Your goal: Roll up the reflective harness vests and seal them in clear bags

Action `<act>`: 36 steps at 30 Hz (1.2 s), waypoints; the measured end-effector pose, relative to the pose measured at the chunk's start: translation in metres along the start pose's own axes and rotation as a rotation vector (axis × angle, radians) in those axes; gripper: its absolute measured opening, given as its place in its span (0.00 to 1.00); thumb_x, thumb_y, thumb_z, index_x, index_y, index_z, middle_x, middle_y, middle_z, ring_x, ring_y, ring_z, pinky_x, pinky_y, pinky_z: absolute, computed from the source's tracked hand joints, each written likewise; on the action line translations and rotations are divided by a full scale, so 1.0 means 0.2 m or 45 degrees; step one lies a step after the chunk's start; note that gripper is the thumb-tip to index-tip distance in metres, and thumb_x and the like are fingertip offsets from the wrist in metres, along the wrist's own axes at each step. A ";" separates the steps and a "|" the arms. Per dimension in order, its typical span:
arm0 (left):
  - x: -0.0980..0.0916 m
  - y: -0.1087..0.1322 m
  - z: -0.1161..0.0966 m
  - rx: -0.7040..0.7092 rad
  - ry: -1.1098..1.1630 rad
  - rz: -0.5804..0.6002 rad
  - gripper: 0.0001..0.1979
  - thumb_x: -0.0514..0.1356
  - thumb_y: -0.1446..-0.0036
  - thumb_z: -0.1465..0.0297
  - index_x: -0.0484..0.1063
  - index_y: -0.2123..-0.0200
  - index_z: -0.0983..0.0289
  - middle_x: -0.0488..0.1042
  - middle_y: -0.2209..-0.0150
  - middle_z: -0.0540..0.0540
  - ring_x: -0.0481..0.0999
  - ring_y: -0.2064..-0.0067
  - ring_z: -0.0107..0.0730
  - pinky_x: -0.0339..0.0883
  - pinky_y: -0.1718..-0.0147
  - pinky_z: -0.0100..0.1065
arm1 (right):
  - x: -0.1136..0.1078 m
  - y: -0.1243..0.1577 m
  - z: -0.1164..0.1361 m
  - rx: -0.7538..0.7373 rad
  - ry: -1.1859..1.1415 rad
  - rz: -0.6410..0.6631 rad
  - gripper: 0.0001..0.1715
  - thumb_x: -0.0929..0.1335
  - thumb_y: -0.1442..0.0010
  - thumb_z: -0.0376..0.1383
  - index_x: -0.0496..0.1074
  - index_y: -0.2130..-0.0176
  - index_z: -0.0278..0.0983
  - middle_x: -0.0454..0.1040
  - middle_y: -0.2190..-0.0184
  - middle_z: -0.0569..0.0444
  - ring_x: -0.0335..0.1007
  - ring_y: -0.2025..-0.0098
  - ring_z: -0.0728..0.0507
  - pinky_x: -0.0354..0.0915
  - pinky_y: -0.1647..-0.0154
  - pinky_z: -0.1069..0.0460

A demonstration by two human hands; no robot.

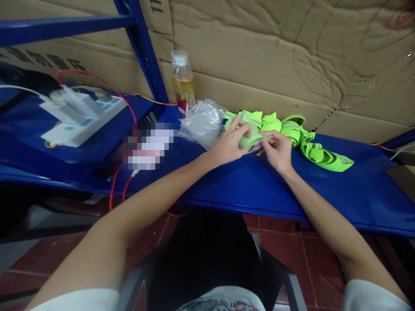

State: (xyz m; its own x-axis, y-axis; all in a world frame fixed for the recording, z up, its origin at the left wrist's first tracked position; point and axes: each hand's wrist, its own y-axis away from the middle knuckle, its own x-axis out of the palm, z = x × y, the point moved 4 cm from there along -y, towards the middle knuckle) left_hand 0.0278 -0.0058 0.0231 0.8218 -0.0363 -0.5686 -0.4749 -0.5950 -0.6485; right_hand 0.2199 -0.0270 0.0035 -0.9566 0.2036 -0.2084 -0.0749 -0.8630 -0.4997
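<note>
My left hand (231, 140) has its fingers curled on a clear plastic bag (253, 137) with a neon-green reflective strap showing in or behind it. At the bag's right edge, my right hand (277, 149) pinches the plastic between thumb and fingers. Just beyond and to the right lie several rolled neon-green reflective straps (292, 129), in a row along the cardboard. One looser strap (327, 157) rests at the right end of the row. Left of my left hand sits a pile of clear plastic bags (204, 123).
A bottle (184, 84) with a yellow and red label stands behind the bag pile. On the left are a white power strip (87, 119) with plugs and a red cable (129, 106). A pixelated object (149, 147) lies on the blue shelf (253, 190). Cardboard (246, 56) walls the back.
</note>
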 end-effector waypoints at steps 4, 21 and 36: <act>-0.03 0.00 -0.05 0.212 0.017 -0.115 0.05 0.64 0.32 0.69 0.72 0.54 0.59 0.71 0.49 0.59 0.77 0.49 0.42 0.76 0.47 0.46 | -0.04 0.01 0.10 -0.275 0.159 -0.077 0.19 0.75 0.33 0.52 0.81 0.49 0.44 0.84 0.62 0.52 0.82 0.68 0.42 0.81 0.66 0.43; -0.06 -0.11 -0.02 -0.155 1.207 -0.186 0.29 0.76 0.46 0.47 0.82 0.49 0.59 0.84 0.48 0.56 0.82 0.45 0.44 0.77 0.47 0.40 | -0.12 0.03 0.22 -0.505 0.350 -0.128 0.31 0.84 0.50 0.55 0.81 0.54 0.41 0.84 0.59 0.49 0.82 0.56 0.33 0.79 0.49 0.36; 0.02 -0.08 0.02 -0.479 1.337 -0.192 0.20 0.76 0.45 0.52 0.87 0.57 0.61 0.86 0.52 0.58 0.85 0.49 0.41 0.76 0.46 0.41 | -0.05 0.00 0.23 -0.164 0.052 -0.019 0.36 0.74 0.38 0.64 0.74 0.40 0.48 0.81 0.49 0.50 0.81 0.51 0.36 0.78 0.51 0.41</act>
State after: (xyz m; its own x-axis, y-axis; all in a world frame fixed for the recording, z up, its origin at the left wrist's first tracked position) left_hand 0.0364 0.0072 0.0286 0.8050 -0.4956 0.3260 -0.3687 -0.8485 -0.3796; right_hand 0.2160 -0.0505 0.0450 -0.9434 0.2365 -0.2327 -0.0495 -0.7938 -0.6061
